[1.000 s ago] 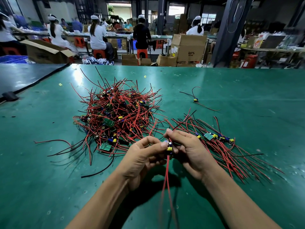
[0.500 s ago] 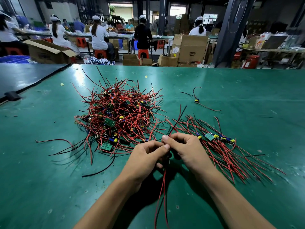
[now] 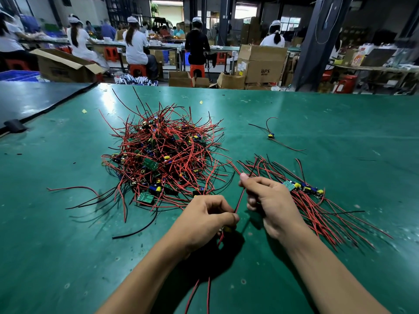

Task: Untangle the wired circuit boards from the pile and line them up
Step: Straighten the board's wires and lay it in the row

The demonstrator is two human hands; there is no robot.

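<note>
Curled fingers [image 3: 230, 217] of left hand [image 3: 204, 220] and right hand [image 3: 269, 202] pinch one red wire [image 3: 239, 200]; it slants near-left to far-right.

1. We see a dim hall, with daylight coming from the far doorway [image 3: 169, 10].
2. Glare streaks the green table [image 3: 68, 234] near its far left edge.
3. Soft dark shadows pool under the left hand [image 3: 204, 219] and right hand [image 3: 269, 202].
4. Edges bow; background workers [image 3: 136, 44] look soft.

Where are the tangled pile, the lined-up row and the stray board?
tangled pile [image 3: 163, 155], head view, heap's middle
lined-up row [image 3: 306, 189], head view, blue-yellow boards
stray board [image 3: 270, 135], head view, its yellow part
</note>
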